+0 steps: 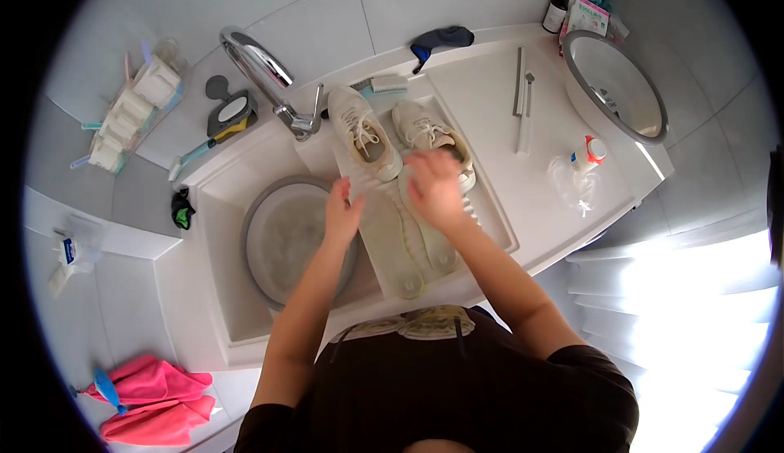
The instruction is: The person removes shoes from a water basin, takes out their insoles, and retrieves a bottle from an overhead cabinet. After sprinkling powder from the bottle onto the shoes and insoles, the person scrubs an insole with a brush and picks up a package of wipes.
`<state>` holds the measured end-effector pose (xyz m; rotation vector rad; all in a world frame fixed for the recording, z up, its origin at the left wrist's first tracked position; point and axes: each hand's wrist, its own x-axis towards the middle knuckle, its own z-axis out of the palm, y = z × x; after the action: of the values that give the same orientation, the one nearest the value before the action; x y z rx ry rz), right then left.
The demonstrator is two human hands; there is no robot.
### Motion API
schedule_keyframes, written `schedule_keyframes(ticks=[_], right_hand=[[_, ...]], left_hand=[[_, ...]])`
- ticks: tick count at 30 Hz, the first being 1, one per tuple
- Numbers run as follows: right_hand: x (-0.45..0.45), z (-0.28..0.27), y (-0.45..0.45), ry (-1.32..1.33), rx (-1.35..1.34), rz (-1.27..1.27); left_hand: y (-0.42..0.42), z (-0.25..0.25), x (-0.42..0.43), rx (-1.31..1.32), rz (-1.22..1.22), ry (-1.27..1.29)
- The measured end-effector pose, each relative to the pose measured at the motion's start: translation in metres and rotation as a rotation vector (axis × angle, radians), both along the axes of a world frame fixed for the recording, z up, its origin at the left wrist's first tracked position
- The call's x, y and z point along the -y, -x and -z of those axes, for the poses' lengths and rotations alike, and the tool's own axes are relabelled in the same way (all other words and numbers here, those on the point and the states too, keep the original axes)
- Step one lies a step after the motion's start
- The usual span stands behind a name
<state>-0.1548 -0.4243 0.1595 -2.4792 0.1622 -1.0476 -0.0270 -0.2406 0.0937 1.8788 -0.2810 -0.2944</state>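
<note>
Fingers [338, 190] of the left hand [344, 216] stand slightly apart, between the round basin [251, 214] and the left insole [390, 245]. Those of the right hand [438, 191] are bent and blurred by the right shoe's [418, 126] heel; whether they grip it, I cannot tell. Beside it rests the left shoe [353, 122]. Beyond the basin rises the faucet [300, 123].

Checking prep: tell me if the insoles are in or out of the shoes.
Out: both insoles lie exposed at the heel ends of the shoes.
</note>
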Motion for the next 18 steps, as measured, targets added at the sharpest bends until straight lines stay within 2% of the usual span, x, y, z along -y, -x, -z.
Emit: schedule_keyframes(ticks=[2, 4, 5, 7, 9, 12, 17, 18], right_hand=[[0.022, -0.004, 0.018, 0.004, -0.023, 0.216], [0.041, -0.003, 0.027, -0.03, -0.183, 0.299], [0.046, -0.003, 0.031, -0.027, -0.187, 0.291], [0.058, -0.002, 0.034, -0.183, -0.613, 0.179], [0.064, 0.026, 0.034, -0.132, -0.534, 0.173], [0.055, 0.046, 0.048, -0.082, -0.235, 0.187], [0.059, 0.042, 0.012, -0.11, -0.14, 0.176], [0.058, 0.038, -0.002, -0.108, -0.128, 0.18]], left_hand=[[0.033, -0.017, -0.023, 0.382, 0.386, -0.245], [0.062, -0.01, -0.028, 0.477, 0.602, -0.388], [0.077, -0.008, -0.028, 0.472, 0.595, -0.387], [0.102, -0.023, -0.018, 0.526, 0.712, -0.664], [0.107, -0.012, -0.01, 0.568, 0.693, -0.691], [0.104, -0.002, 0.001, 0.624, 0.647, -0.722], [0.109, -0.013, 0.011, 0.588, 0.644, -0.771], [0.11, -0.011, 0.011, 0.647, 0.65, -0.811]])
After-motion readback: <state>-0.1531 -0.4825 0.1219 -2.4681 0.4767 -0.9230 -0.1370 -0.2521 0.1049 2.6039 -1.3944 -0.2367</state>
